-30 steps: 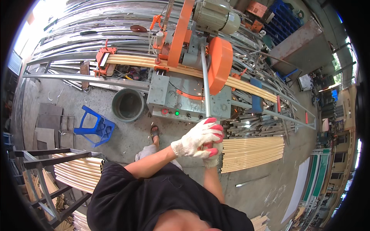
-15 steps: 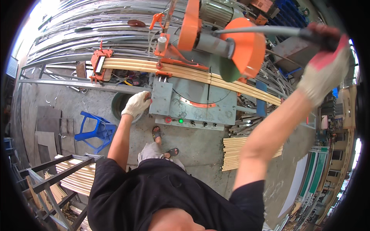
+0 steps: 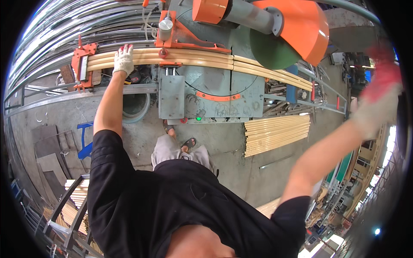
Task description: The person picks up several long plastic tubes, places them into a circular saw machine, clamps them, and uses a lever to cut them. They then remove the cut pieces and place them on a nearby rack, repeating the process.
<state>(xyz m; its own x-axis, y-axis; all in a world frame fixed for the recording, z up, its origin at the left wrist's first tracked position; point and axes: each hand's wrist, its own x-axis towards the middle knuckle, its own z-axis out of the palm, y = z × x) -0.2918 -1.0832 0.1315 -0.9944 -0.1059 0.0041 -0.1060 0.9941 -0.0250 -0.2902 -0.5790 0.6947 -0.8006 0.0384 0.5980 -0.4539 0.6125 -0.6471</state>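
Note:
My left hand (image 3: 124,61), in a pale glove with reddish fingertips, lies across several long wood-coloured tubes (image 3: 200,58), fingers stretched over them. The tubes run side by side across the grey saw table (image 3: 211,96), with a cut line across them near the middle. My right hand (image 3: 378,96) is raised at the far right, smeared by motion, closed around the end of the saw's grey lever (image 3: 352,7); the grip itself is mostly hidden. Above the tubes hangs the orange blade guard (image 3: 301,28) with its round, greenish blade (image 3: 273,50).
An orange end stop (image 3: 82,64) meets the tubes' left ends. Beside the blade stands an orange clamp (image 3: 165,28). A stack of cut tubes (image 3: 277,134) lies on the floor at right. A grey bucket (image 3: 137,107) and blue stool (image 3: 84,148) are at left.
My left hand has moved from the table's left edge up onto the tubes. My right hand has shifted lower and farther right, and the whole view has moved.

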